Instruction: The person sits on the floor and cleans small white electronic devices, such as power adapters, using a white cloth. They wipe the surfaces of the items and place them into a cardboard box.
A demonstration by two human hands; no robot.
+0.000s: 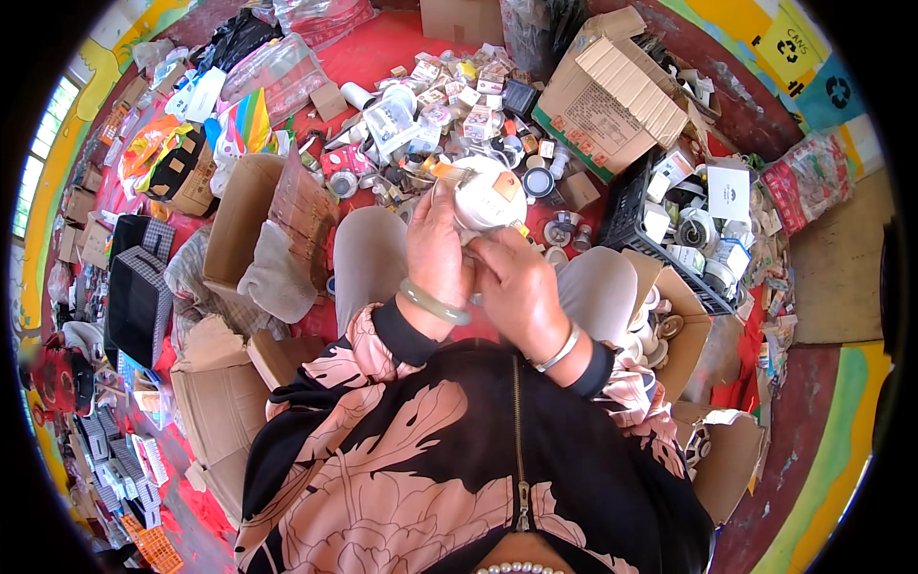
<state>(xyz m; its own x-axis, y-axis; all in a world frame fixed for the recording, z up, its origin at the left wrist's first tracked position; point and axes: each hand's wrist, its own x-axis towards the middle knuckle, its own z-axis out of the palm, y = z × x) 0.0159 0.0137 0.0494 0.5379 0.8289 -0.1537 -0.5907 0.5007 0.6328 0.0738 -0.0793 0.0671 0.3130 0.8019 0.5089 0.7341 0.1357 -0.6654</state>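
Two hands meet at the middle of the head view, about a white rounded piece [490, 199] with an orange-brown patch, which is held above the near edge of the heap. The left hand [438, 234] closes on the left side of the piece, its thumb lying up along it; a pale green bangle [433, 304] circles that wrist. The right hand [521, 287] is curled, its fingertips pinching at the near edge of the piece, though the exact contact is hidden; a silver bracelet [559, 349] circles that wrist.

Just beyond, a heap [478, 105] of small boxes, lids and round parts spreads over the red floor [382, 48]. At the heap's right edge stands a large carton [612, 105], and nearer, a black crate [617, 222] filled with white boxes and round parts. Left of the person's knees, a grey cloth [287, 273] hangs at the near right corner of an open carton [253, 215].
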